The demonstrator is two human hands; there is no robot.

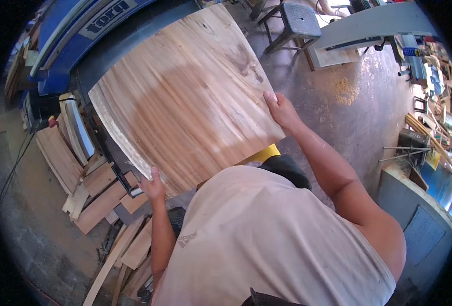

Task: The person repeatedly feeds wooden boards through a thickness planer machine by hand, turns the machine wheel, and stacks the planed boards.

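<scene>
A wide wooden panel (185,102) with streaky brown grain fills the middle of the view, a dark knot near its upper right edge. My left hand (153,187) grips its near left corner, thumb on top and fingers underneath, partly hidden. On the right edge my right hand (282,109) is closed the same way, its thumb on the top face. The panel's far end lies over the dark bed of a blue machine (63,46) lettered "torq". Whether the bed bears the panel's weight I cannot tell.
Wood offcuts (101,201) lie in a pile on the floor at left, beside a black metal bar (106,153). A dark stool (300,21) stands at the upper right, near a grey bench (374,28). Sawdust (344,91) is scattered on the floor. A grey cabinet (414,214) stands at right.
</scene>
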